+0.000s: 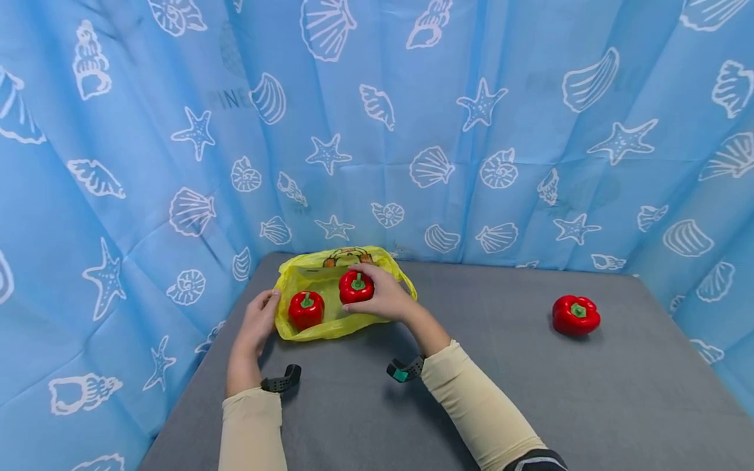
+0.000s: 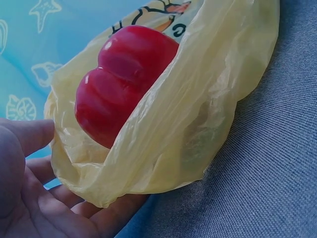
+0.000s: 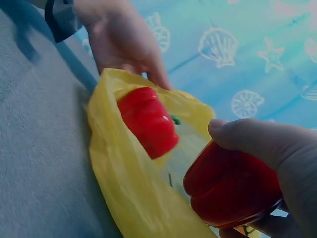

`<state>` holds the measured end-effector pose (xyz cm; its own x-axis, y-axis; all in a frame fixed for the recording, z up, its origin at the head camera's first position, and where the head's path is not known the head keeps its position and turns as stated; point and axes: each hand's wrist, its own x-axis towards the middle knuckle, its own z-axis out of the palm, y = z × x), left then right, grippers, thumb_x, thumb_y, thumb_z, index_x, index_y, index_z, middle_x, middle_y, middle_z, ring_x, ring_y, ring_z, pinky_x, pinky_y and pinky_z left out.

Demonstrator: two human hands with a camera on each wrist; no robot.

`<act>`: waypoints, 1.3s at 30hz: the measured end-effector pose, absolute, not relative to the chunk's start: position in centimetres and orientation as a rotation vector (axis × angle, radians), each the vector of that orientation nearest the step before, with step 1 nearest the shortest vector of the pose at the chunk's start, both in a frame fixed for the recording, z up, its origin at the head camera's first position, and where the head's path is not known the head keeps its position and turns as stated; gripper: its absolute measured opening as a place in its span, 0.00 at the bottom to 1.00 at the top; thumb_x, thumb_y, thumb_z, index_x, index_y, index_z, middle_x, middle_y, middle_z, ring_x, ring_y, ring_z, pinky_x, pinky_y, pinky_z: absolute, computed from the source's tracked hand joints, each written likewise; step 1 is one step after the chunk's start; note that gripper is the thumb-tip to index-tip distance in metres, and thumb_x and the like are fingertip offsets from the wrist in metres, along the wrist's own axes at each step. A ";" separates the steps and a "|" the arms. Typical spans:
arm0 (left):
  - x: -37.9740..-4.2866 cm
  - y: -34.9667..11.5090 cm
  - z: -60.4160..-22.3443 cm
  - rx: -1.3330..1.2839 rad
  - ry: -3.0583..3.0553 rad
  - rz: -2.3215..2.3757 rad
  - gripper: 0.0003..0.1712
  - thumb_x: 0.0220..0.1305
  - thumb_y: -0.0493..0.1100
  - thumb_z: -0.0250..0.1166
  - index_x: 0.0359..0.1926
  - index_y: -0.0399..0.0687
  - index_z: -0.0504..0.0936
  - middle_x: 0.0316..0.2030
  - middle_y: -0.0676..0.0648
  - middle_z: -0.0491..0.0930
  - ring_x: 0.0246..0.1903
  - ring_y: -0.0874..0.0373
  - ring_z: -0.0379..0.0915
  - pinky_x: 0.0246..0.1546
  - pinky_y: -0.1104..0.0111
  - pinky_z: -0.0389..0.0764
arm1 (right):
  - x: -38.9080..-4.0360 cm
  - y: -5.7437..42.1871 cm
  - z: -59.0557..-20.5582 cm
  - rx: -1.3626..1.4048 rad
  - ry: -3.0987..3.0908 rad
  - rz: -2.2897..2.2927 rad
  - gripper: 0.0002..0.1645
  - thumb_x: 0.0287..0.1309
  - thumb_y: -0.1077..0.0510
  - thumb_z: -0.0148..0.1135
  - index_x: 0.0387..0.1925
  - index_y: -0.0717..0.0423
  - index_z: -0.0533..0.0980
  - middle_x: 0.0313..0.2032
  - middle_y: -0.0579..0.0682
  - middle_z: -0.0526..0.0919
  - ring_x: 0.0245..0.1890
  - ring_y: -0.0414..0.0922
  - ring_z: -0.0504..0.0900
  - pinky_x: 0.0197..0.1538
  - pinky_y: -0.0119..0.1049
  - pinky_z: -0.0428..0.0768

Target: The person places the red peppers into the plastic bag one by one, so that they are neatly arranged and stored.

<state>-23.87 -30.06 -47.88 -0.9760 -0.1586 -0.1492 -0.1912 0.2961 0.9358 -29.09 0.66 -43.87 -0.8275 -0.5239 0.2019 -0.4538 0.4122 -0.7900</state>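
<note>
A yellow plastic bag [image 1: 330, 332] lies on the grey table with its mouth spread open. My left hand [image 1: 258, 324] holds the bag's left edge, thumb at the rim and fingers underneath in the left wrist view. Inside the bag, on the left, sits a red bell pepper [image 1: 306, 315] with a green stem; it also shows in the left wrist view as a red pepper [image 2: 126, 74] partly covered by the plastic. My right hand [image 1: 389, 297] grips a second red bell pepper [image 1: 355, 288] over the bag's right half, thumb and fingers around its sides.
A third red bell pepper [image 1: 576, 315] lies on the grey table [image 1: 501, 366] at the right. A blue curtain [image 1: 377, 157] with white shell and starfish prints hangs behind the table and along both sides. Dark bands [image 1: 406, 370] are on both wrists.
</note>
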 end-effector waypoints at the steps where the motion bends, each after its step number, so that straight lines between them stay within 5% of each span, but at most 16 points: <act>1: -23.9 -30.0 -47.9 -0.344 2.506 1.813 0.38 0.83 0.68 0.44 0.75 0.46 0.67 0.62 0.41 0.70 0.49 0.54 0.72 0.46 0.69 0.78 | -29.1 0.4 -44.0 -0.894 2.576 -1.391 0.47 0.54 0.48 0.83 0.72 0.49 0.71 0.63 0.48 0.80 0.61 0.48 0.80 0.53 0.44 0.87; 8: -23.7 -30.0 -48.0 -0.363 2.506 1.810 0.38 0.83 0.68 0.44 0.76 0.46 0.67 0.62 0.40 0.69 0.49 0.53 0.71 0.46 0.68 0.77 | -29.2 -1.1 -44.4 -0.900 2.551 -1.300 0.47 0.54 0.46 0.83 0.71 0.49 0.70 0.59 0.47 0.81 0.55 0.45 0.81 0.51 0.40 0.86; 39: -23.9 -29.8 -47.8 -0.358 2.520 1.808 0.37 0.83 0.67 0.44 0.75 0.45 0.67 0.63 0.40 0.69 0.51 0.52 0.72 0.46 0.69 0.78 | -30.4 -3.5 -45.8 -0.910 2.580 -1.062 0.52 0.56 0.45 0.81 0.75 0.58 0.68 0.66 0.53 0.79 0.64 0.50 0.79 0.62 0.46 0.83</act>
